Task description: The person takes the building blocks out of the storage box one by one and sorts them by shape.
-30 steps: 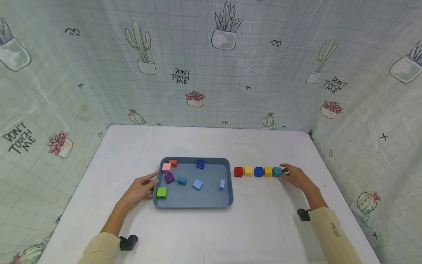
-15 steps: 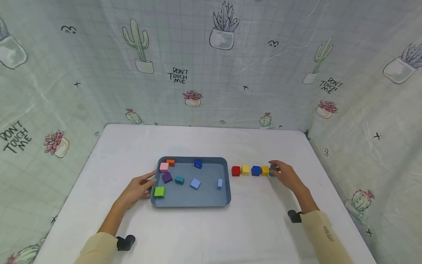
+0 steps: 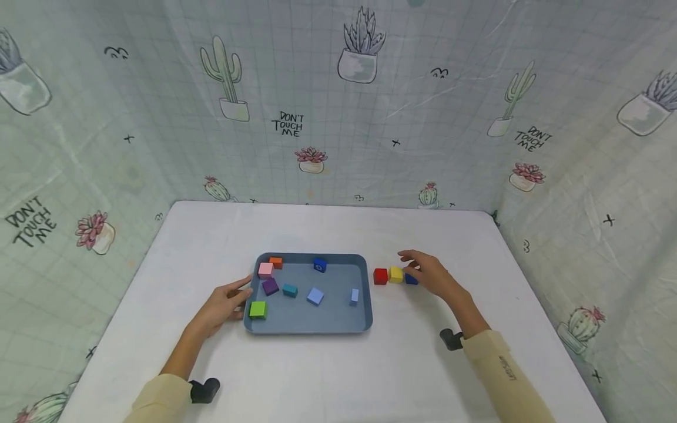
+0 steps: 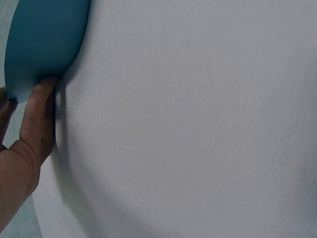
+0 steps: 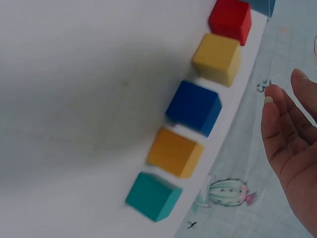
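A shallow grey-blue tray point(image 3: 338, 331) lies on the table with several coloured blocks in it. My left hand point(image 3: 219, 306) is at its left side, fingers touching the wall and rim, also seen against the tray's outer wall point(image 4: 44, 39) in the left wrist view. My right hand point(image 3: 431, 275) hovers over a row of blocks right of the tray, fingers loosely spread, holding nothing. The right wrist view shows the row: a red block point(image 5: 230, 21), a pale yellow block point(image 5: 216, 58), a blue block point(image 5: 193, 107), an amber block point(image 5: 174, 151) and a teal block point(image 5: 153, 196).
Inside the tray, a green block point(image 3: 258, 310), a purple block point(image 3: 270, 286) and a pink block point(image 3: 265, 270) sit toward the left. A small light-blue block point(image 3: 354, 296) lies near its right wall. A cactus-print cloth point(image 3: 317, 117) hangs behind the white table point(image 3: 317, 376).
My right hand has moved left along the row, from the teal block to above the blue one, hiding the amber and teal blocks in the head view. My left hand stays at the tray.
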`<action>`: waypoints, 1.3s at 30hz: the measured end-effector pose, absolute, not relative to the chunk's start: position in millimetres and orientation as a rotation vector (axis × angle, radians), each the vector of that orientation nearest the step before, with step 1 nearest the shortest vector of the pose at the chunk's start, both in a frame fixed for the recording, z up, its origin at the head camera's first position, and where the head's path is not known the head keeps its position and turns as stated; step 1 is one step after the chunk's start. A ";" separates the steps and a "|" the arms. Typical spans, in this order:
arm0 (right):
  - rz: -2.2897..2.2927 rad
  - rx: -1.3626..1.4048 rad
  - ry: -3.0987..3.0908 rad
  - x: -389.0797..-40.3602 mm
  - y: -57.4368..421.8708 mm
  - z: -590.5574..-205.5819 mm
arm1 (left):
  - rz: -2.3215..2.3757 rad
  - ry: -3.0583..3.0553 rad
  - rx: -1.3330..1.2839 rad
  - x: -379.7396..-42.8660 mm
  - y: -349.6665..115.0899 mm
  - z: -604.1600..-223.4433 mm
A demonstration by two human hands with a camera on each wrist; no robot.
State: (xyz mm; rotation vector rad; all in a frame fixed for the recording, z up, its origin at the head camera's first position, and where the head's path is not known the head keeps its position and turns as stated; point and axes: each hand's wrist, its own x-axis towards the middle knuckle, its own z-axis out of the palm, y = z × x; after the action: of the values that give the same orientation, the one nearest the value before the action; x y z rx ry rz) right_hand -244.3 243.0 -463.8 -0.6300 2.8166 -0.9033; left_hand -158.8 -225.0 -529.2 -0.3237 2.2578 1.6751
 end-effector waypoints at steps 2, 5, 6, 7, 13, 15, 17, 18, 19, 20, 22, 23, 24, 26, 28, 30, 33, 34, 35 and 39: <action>-0.906 -0.656 2.804 -246.0 235.1 -461.9 | 1.682 2.249 -0.334 -158.5 -224.4 -528.9; -0.901 -0.671 2.782 -247.3 223.0 -459.0 | 1.683 2.247 -0.340 -158.4 -224.1 -528.4; -0.901 -0.672 2.773 -247.5 218.8 -458.2 | 1.683 2.247 -0.341 -158.4 -224.1 -528.2; -0.901 -0.662 2.761 -247.5 214.6 -457.6 | 1.684 2.248 -0.341 -158.6 -224.2 -528.2; -0.876 -0.676 2.694 -248.2 191.8 -458.0 | 1.682 2.253 -0.323 -158.4 -224.8 -530.0; -0.868 -0.709 2.675 -248.1 184.7 -458.5 | 1.677 2.260 -0.317 -158.2 -224.8 -530.6; -0.868 -0.745 2.654 -247.6 177.2 -458.2 | 1.675 2.265 -0.318 -158.1 -224.8 -531.1; -0.873 -0.761 2.641 -247.1 173.6 -458.3 | 1.674 2.267 -0.320 -158.4 -225.0 -531.4; -0.878 -0.776 2.626 -246.4 169.9 -458.0 | 1.674 2.267 -0.321 -158.5 -225.1 -531.5; -0.873 -0.798 2.618 -245.8 166.4 -458.3 | 1.674 2.267 -0.323 -158.6 -225.2 -531.7; -0.858 -0.833 2.607 -244.2 159.0 -459.0 | 1.674 2.266 -0.324 -158.8 -225.4 -532.0; -0.844 -0.853 2.608 -243.2 155.5 -459.8 | 1.674 2.265 -0.322 -158.8 -225.5 -532.1; -0.829 -0.869 2.610 -242.0 152.0 -460.6 | 1.675 2.265 -0.321 -158.8 -225.7 -532.3; -0.792 -0.908 2.614 -240.1 144.5 -462.0 | 1.677 2.264 -0.316 -158.6 -225.7 -532.3; -0.762 -0.951 2.614 -238.3 137.2 -464.2 | 1.680 2.264 -0.315 -158.7 -225.6 -532.4; -0.748 -0.991 2.594 -236.1 129.8 -465.9 | 1.683 2.264 -0.314 -158.9 -225.6 -532.7; -0.722 -1.040 2.566 -233.6 118.8 -468.5 | 1.684 2.266 -0.315 -159.2 -225.4 -533.1; -0.713 -1.047 2.559 -232.7 115.1 -469.0 | 1.685 2.266 -0.314 -159.3 -225.3 -533.3; -0.699 -1.054 2.554 -232.2 111.9 -470.1 | 1.687 2.265 -0.311 -159.4 -225.3 -533.4; -0.630 -1.090 2.551 -231.0 100.7 -475.4 | 1.690 2.265 -0.311 -159.4 -225.0 -533.3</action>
State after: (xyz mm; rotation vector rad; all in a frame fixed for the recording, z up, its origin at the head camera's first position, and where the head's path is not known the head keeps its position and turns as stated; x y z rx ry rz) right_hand -231.0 100.7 -475.4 -1.0898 2.5507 -0.6301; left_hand -159.4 -225.0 -533.3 -0.3109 2.2654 1.6898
